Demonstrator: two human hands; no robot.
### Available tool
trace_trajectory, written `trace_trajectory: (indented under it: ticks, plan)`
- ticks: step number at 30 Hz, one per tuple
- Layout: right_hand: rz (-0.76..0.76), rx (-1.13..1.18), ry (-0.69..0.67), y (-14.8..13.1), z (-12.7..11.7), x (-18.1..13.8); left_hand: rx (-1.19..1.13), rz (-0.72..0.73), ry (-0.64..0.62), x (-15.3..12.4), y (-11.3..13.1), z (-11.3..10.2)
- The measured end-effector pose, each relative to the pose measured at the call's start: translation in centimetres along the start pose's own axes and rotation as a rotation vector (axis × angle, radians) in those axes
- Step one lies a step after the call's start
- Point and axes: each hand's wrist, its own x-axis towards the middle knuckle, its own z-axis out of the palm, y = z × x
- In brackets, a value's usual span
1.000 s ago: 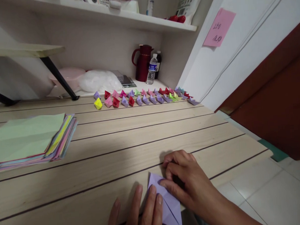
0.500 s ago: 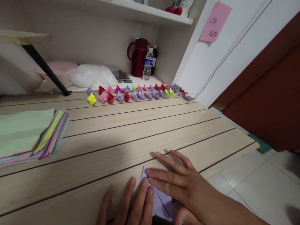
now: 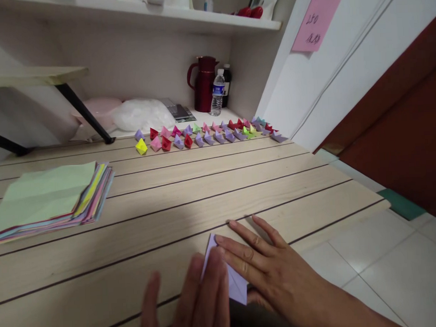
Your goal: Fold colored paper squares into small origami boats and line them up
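Observation:
A folded piece of light purple paper [image 3: 238,289] lies at the front edge of the table, partly covered by both hands. My right hand [image 3: 269,267] rests flat with its fingers spread, the index and middle fingertips on the paper's upper part. Its thumb is mostly hidden below the palm. My left hand [image 3: 195,299] is over the paper's left side, fingers stretched out and slightly blurred. Whether its fingertips touch the paper I cannot tell. At the back of the table stand two rows of small folded paper boats [image 3: 198,140] in purple, red, pink, yellow and green.
A stack of coloured paper sheets [image 3: 53,190] lies at the left. Behind the table are a small stand's black leg [image 3: 86,116], a white plastic bag [image 3: 141,115], a dark red jug [image 3: 204,87] and a water bottle [image 3: 217,93]. The table's right edge borders a tiled floor [image 3: 384,252].
My left hand has risen slightly and its fingers have moved up along the paper's left side. My right hand stays nearly in place on the paper. The view has shifted slightly.

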Motion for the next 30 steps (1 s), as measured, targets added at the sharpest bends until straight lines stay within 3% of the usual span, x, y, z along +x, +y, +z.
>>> trace_trajectory:
  ticks: [4,8,14,27,30]
  plan:
    - [0.034,0.131,-0.005,0.5,-0.5,-0.1,-0.054,0.094,-0.191,-1.0,1.0,1.5]
    - [0.098,0.342,0.028,1.2,-1.3,-0.1,-0.075,0.197,-0.22,-1.5,-0.3,1.3]
    - [0.193,0.536,0.079,1.1,-2.2,0.3,-0.14,0.127,-0.246,-1.4,-0.2,1.0]
    - [0.317,0.411,0.221,0.0,-1.4,2.1,-0.208,0.164,-0.202,-1.6,-0.5,1.4]
    - [0.344,0.371,0.213,-0.2,-1.2,2.7,-0.235,0.098,-0.177,-2.1,0.0,1.8]
